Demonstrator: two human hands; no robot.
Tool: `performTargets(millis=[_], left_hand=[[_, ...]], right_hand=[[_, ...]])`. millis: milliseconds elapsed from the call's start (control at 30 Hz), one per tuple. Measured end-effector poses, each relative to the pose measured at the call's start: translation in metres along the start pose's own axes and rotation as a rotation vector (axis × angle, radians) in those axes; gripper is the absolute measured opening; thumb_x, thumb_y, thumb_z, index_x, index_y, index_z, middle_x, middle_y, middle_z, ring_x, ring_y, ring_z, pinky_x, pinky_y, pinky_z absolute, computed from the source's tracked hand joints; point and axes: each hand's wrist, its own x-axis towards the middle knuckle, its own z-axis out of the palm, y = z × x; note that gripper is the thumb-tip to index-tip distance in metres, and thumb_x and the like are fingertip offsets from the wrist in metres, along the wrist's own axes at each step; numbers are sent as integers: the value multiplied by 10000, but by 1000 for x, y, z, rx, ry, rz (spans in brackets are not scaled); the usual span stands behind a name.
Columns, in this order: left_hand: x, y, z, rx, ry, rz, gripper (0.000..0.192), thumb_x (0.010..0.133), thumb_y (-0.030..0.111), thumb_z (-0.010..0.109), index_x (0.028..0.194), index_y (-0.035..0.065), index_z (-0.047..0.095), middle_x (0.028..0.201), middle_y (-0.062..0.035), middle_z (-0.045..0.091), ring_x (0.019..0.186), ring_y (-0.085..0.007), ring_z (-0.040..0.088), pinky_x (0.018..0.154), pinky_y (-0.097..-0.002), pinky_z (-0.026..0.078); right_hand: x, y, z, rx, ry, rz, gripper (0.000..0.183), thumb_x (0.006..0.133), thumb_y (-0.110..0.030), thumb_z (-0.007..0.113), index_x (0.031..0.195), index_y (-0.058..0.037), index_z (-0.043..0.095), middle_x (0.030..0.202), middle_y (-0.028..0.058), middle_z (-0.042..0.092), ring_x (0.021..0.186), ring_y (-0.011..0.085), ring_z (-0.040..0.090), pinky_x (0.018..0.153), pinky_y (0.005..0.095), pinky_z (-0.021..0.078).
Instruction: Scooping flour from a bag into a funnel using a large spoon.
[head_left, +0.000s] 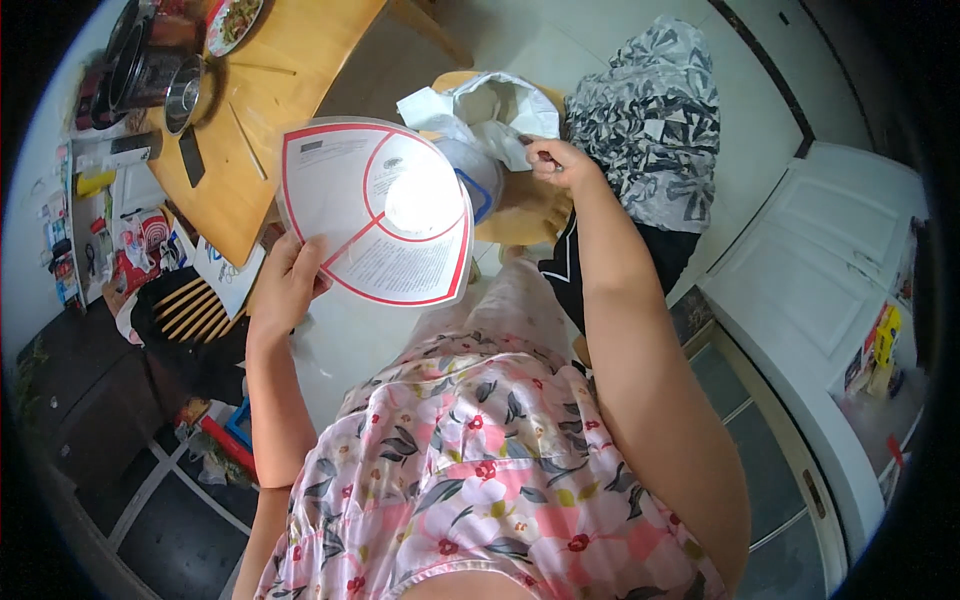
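Note:
My left hand (289, 281) grips the lower left edge of a glossy laminated sheet (330, 180). The sheet is leaf-shaped and white, with red borders and printed text, and light glares off its right part. My right hand (561, 163) is closed around a small dark object with a metallic glint, too small to identify. Right beside that hand is an opened white bag (536, 109) on a wooden stool (517, 214). Partly behind the sheet, a translucent plastic container (491, 169) with a blue clip (480, 196) stands on the stool.
A wooden table (300, 67) at upper left holds a steel bowl (184, 94), a plate of food (234, 22), chopsticks (247, 140) and a phone-like black slab (191, 157). A person in patterned clothing (652, 135) is beyond the stool. White cabinets (810, 225) stand at right.

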Motion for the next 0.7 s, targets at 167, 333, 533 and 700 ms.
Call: performTargets(millis=[167,333,533,700], left_hand=[[7,-5,2,13,-12,94,262,905,236,465,784,8,514,624,6,453,535,-69,431,486,-221,361],[15,-9,5,17,-22,184,256,891,215,455,741,11,491,594,-2,437,515,-76,416,482,-232,350],[26,-13,10,-12,-44,242,241,879,193,440,729,9,483,600,-9,440,520,-90,423,486,-244,359],[34,-14,11,-29,-90,247,230,875,176,426,734,5,486,612,-18,449,532,-98,433,487,-251,368]], right_hand=[[-28,7,13,59,15,-78,103,785,-55,551,725,-107,485,531,-20,433,364,72,343,385,241,257],[-51,20,23,129,7,-164,96,832,-54,528,897,-99,474,592,11,484,359,82,350,387,243,257],[-73,13,32,104,-14,-248,117,844,-58,527,927,-111,463,615,5,495,375,74,360,388,237,254],[-86,5,31,56,-19,-201,85,839,-62,535,858,-112,469,604,1,504,373,65,354,389,241,246]])
